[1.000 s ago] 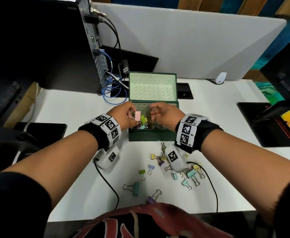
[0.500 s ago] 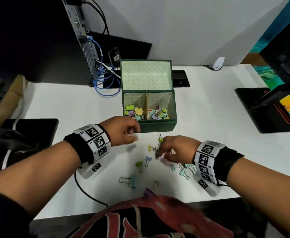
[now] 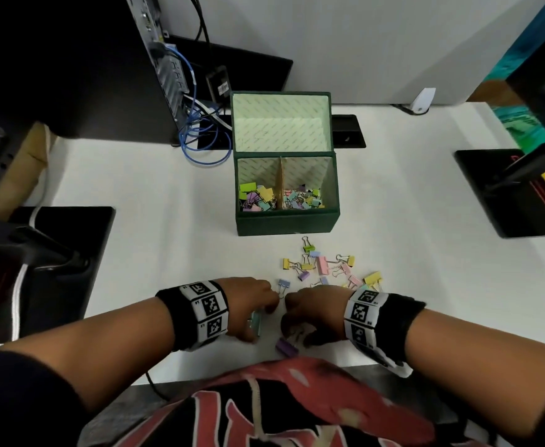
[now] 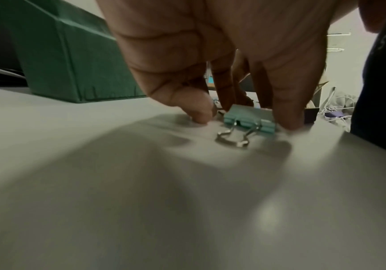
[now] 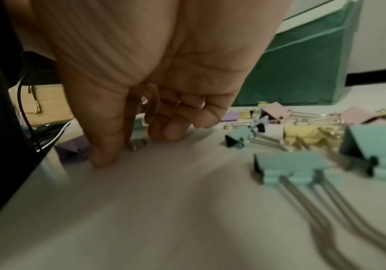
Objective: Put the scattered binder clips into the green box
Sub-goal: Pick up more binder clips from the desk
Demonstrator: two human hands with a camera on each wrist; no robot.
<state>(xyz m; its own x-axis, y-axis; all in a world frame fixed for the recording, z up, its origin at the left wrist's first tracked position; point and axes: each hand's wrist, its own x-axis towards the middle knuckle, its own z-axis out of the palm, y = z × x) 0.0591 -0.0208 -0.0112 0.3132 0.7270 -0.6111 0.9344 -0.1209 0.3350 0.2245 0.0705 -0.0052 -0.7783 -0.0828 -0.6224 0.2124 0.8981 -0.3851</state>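
Observation:
The green box (image 3: pixel 285 224) stands open mid-table, its two compartments holding several pastel clips. Several scattered binder clips (image 3: pixel 322 266) lie in front of it. At the near edge, my left hand (image 4: pixel 242 119) is down on the table, thumb and fingers curled round a teal binder clip (image 3: pixel 257 320) that still lies flat. Beside it, my right hand (image 5: pixel 134 146) has thumb and fingers set around the wire handle (image 5: pixel 138 144) of a purple binder clip (image 3: pixel 286 346). A blue clip (image 3: pixel 283 283) lies just beyond the two hands.
A computer tower (image 3: pixel 155 69) with blue cables (image 3: pixel 200 137) stands at the back left, a white partition behind it. Black pads (image 3: pixel 71 253) (image 3: pixel 506 195) flank the table left and right. More teal and yellow clips (image 5: pixel 303 164) lie right of my right hand.
Both hands have come back from the box to the near table edge. The left no longer holds the pink clip and is now on a teal one; the right is on a purple one.

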